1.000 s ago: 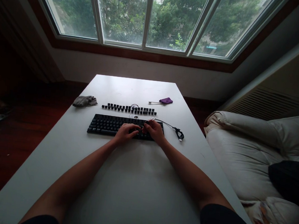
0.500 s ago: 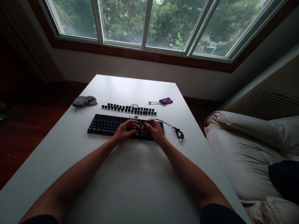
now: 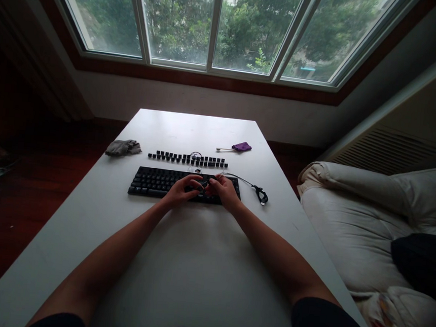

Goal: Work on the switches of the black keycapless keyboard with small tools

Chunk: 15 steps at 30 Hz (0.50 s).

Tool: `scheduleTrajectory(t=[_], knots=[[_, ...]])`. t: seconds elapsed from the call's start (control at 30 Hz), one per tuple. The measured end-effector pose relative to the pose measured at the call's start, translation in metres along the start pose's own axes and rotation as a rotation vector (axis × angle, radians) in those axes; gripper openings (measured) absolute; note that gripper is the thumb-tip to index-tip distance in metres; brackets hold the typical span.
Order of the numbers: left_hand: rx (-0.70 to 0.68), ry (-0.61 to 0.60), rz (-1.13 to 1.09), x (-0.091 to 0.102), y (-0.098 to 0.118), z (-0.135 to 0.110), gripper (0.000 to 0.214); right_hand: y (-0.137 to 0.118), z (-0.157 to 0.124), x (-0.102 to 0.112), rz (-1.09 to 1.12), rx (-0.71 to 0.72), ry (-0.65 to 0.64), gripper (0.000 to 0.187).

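A black keyboard (image 3: 153, 182) lies across the white table, its right half partly covered by my hands. My left hand (image 3: 182, 190) is over the middle of it, thumb and fingers curled into a pinch. Close beside it, my right hand (image 3: 223, 190) is pinched too, fingertips turned towards the left ones. Something small and dark shows between the fingertips; it is too small to name. Beyond the keyboard, loose black keycaps (image 3: 176, 158) stand in two rows. A small clear round piece (image 3: 195, 170) lies between these rows and the keyboard.
The keyboard's cable ends in a coiled bundle with a USB plug (image 3: 263, 197) on the right. A grey cloth (image 3: 123, 147) lies at the table's left edge. Farther back right are a purple cloth (image 3: 242, 146) and a cotton swab (image 3: 224, 150). A sofa (image 3: 335, 214) stands to the right.
My fingertips have shifted very slightly over the keyboard, and the right fingers sit a little lower. The keyboard appears nudged slightly right; the other things stay put.
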<state>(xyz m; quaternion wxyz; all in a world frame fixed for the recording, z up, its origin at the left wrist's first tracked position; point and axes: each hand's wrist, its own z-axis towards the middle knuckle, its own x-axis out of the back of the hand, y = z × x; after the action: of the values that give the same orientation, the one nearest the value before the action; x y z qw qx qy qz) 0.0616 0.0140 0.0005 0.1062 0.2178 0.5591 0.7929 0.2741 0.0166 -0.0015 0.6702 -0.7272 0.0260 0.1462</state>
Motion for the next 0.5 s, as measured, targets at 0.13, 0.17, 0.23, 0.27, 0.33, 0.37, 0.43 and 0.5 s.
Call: scheduleTrajectory(t=[0.13,0.17,0.23,0.27,0.33,0.37,0.43,0.5], knots=[[-0.027,0.046,0.149,-0.0052,-0.0048,-0.001,0.037,-0.0034,-0.0005,0.0019,-0.112,0.051,0.033,0.04],[-0.031,0.052,0.192,-0.0064,-0.0063,-0.0013,0.035,-0.0045,-0.0008,0.0025,-0.155,0.07,0.041,0.038],[-0.04,0.055,0.271,-0.0079,-0.0089,-0.0018,0.033,-0.006,-0.0016,0.0034,-0.236,0.098,0.055,0.035],[-0.049,0.053,0.31,-0.0081,-0.0098,-0.0019,0.032,-0.0064,-0.0019,0.0036,-0.265,0.106,0.059,0.033],[-0.075,0.045,0.387,-0.0079,-0.0104,-0.002,0.029,-0.0062,-0.0023,0.0038,-0.304,0.111,0.063,0.031],[-0.092,0.034,0.424,-0.0077,-0.0102,-0.0021,0.029,-0.0059,-0.0024,0.0037,-0.315,0.109,0.061,0.031],[-0.128,0.012,0.489,-0.0078,-0.0091,-0.0023,0.029,-0.0053,-0.0025,0.0037,-0.337,0.103,0.056,0.03],[-0.157,-0.002,0.547,-0.0087,-0.0081,-0.0027,0.029,-0.0052,-0.0028,0.004,-0.367,0.103,0.058,0.03]])
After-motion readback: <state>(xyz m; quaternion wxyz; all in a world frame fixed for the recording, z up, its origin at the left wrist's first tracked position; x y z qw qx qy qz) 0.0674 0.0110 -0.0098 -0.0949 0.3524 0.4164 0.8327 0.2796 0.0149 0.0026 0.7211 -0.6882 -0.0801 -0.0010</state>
